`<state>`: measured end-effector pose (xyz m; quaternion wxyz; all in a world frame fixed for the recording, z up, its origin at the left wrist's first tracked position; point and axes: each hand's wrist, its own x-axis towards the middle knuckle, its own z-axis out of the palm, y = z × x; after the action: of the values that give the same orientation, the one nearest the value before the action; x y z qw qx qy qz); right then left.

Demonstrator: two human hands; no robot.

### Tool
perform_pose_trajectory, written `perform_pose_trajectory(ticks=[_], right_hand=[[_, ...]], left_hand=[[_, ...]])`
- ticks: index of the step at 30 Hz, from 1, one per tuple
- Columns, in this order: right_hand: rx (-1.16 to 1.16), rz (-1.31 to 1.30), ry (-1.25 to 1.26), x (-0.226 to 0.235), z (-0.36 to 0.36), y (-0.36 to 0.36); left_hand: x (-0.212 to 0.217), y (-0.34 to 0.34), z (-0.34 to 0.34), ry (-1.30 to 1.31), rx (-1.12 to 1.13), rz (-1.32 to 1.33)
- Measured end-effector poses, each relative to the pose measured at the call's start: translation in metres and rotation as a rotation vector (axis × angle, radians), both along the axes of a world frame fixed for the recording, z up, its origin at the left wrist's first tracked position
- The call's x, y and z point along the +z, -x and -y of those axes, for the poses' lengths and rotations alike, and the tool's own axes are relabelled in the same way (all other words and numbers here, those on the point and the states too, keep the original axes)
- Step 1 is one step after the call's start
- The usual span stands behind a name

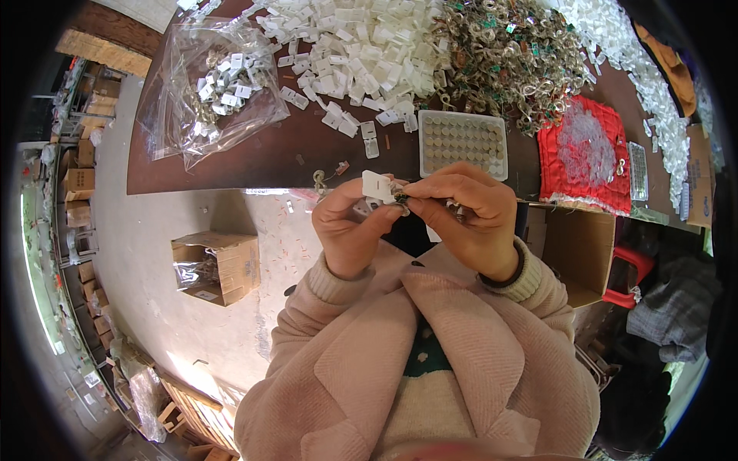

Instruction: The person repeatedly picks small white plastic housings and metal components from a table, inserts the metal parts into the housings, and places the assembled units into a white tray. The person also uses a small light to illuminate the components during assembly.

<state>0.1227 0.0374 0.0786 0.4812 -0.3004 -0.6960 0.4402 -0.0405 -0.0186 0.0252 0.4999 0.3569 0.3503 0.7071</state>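
Just past the table's near edge, my left hand (347, 230) pinches a small white plastic piece (376, 185) between thumb and fingers. My right hand (475, 215) has its thumb and forefinger closed on a dark bit of coiled cord (400, 197) at the right side of that piece. How the cord joins the white piece is hidden by the fingertips. Beyond the hands stands a clear plastic tray (464, 170) holding rows of small round discs. A loose knotted cord with a small tag (320, 181) shows beside my left hand at the table edge.
A heap of white plastic pieces (369, 46) and a pile of tangled cords (507, 54) cover the far table. At left lies a clear bag (181, 92) with white parts. A red cloth (567, 180) holds clear threads at right. Cardboard boxes (238, 266) stand on the floor.
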Motion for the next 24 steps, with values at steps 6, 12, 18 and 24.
perform_pose_trajectory(ticks=[6, 12, 18, 24], right_hand=[[0.091, 0.000, 0.064, -0.001, 0.000, -0.003], [0.051, 0.042, 0.055, -0.004, 0.004, 0.000], [0.129, -0.104, 0.271, -0.007, 0.005, -0.002], [-0.018, 0.033, 0.019, -0.011, 0.007, 0.009]], left_hand=[[-0.005, -0.001, 0.000, -0.015, 0.038, -0.030], [-0.011, -0.012, -0.002, -0.079, 0.146, 0.056], [-0.011, -0.006, -0.004, -0.148, 0.091, -0.047], [-0.011, -0.020, -0.004, -0.002, 0.115, 0.202]])
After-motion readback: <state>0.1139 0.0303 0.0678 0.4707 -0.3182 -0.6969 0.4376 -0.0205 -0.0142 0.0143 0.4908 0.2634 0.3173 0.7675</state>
